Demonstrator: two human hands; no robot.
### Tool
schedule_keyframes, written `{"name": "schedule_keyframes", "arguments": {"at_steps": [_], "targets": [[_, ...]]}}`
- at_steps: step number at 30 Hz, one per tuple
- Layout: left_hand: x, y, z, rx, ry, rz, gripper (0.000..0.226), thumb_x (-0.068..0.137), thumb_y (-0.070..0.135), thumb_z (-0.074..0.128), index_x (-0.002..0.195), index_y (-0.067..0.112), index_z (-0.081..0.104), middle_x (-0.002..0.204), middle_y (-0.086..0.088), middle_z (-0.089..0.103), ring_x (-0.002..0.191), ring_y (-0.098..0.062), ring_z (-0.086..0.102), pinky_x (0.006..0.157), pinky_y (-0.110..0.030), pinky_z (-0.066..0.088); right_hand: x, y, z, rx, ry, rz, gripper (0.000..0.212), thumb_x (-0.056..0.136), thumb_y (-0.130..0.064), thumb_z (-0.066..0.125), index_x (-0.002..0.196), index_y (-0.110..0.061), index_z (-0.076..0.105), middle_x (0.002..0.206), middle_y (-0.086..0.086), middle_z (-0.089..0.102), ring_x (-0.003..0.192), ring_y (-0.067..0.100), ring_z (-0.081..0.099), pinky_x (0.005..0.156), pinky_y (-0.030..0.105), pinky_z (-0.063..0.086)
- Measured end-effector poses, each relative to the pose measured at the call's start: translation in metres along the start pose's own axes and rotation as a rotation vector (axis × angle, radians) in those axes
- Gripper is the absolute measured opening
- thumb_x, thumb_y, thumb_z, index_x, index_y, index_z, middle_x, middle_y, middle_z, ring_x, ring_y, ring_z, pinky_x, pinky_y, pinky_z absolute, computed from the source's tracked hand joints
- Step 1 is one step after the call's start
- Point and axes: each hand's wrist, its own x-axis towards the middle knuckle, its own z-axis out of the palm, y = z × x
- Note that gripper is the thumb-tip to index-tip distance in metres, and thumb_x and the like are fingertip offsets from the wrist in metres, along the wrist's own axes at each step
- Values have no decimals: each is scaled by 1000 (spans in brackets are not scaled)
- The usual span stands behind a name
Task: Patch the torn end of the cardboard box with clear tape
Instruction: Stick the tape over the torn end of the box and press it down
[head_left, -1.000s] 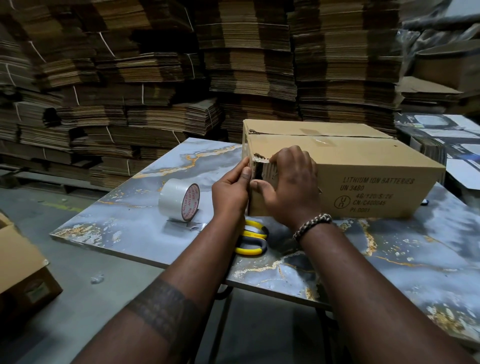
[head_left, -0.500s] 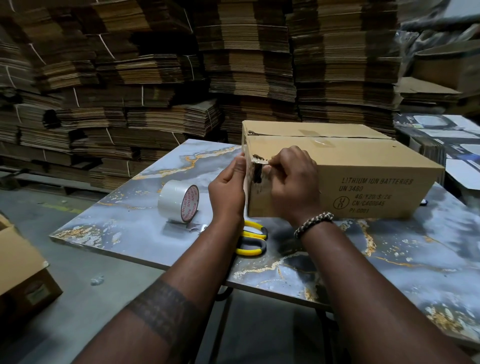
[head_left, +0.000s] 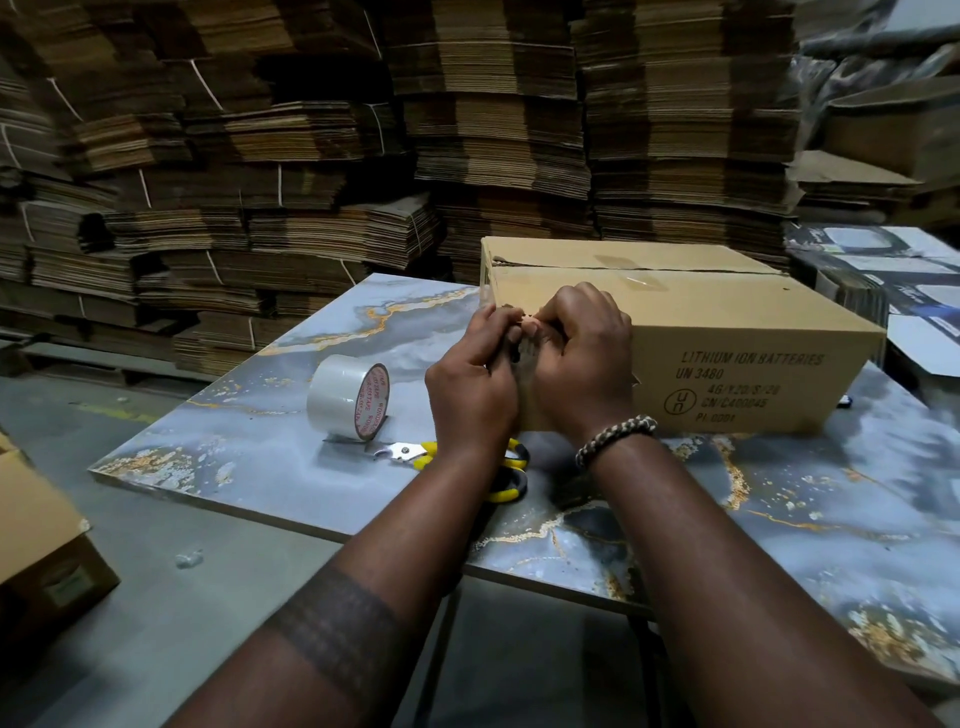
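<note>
Left hand (head_left: 470, 382) and right hand (head_left: 582, 364) curled together, fingertips pinching at torn corner of cardboard box (head_left: 727, 332); what sits between fingertips too small to tell. Box rests on marbled table (head_left: 234, 447), hands against its near left end. Tape roll (head_left: 348, 397) stands on edge just left. Yellow-handled scissors (head_left: 498, 467) lie under left wrist.

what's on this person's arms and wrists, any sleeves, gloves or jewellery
Both forearms are bare: no sleeves and no gloves in view. The right wrist carries a braided cord bracelet in pale and dark strands. The left forearm shows a wide dark band tattoo wrapped around it. No rings or watch are visible on the left hand or the right hand.
</note>
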Motion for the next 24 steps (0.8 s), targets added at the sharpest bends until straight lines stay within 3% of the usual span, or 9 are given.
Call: {"name": "schedule_keyframes", "arguments": {"at_steps": [3, 6, 9, 13, 17, 21, 24], "targets": [[-2, 5, -1, 53, 0, 26, 29, 99, 10, 68, 122, 22, 80, 120, 3, 81, 110, 3, 69, 90, -8, 50, -2, 1, 0, -13, -3, -30, 9, 87, -12, 57, 88, -21, 59, 86, -4, 56, 85, 24, 52, 79, 40, 40], [-1, 4, -3, 120, -6, 6, 36, 99, 12, 67, 128, 31, 77, 108, -5, 83, 94, 5, 67, 76, -3, 46, -3, 2, 1, -12, -2, -30, 26, 88, -8, 63, 103, -26, 74, 87, -4, 56, 87, 22, 53, 79, 37, 39], [-1, 4, -4, 112, 0, -44, 32, 101, 19, 68, 130, 30, 75, 114, -8, 81, 100, 14, 60, 73, -1, 41, -3, 5, -1, 32, -8, -42, 33, 86, -8, 68, 107, -29, 81, 82, -3, 53, 83, 21, 51, 77, 39, 44], [-1, 3, -4, 126, 14, -68, 32, 101, 18, 68, 131, 28, 75, 112, -9, 81, 96, 10, 62, 69, 2, 38, -1, 10, -1, 95, 20, -43, 14, 87, -9, 75, 96, -18, 82, 81, 0, 61, 81, 24, 57, 72, 47, 51], [0, 3, -5, 157, 42, -85, 27, 98, 12, 70, 123, 16, 79, 112, -10, 82, 104, -2, 66, 72, 7, 35, 1, 11, -3, 114, 36, -18, 12, 84, -3, 75, 88, -13, 79, 83, 1, 69, 84, 22, 62, 73, 47, 54], [0, 5, -7, 178, 43, -107, 25, 96, 8, 69, 116, 14, 82, 105, -9, 84, 98, 5, 61, 70, 8, 34, -1, 9, -3, 109, 62, -13, 13, 84, 1, 72, 86, -11, 77, 84, 2, 71, 84, 22, 64, 73, 46, 55], [1, 4, -7, 162, 45, -130, 24, 95, 10, 71, 114, 16, 83, 103, -8, 84, 97, -12, 73, 69, 1, 38, -4, 9, -3, 81, 25, -36, 12, 80, -8, 79, 90, -12, 73, 89, 0, 67, 88, 21, 59, 79, 42, 51]]}}
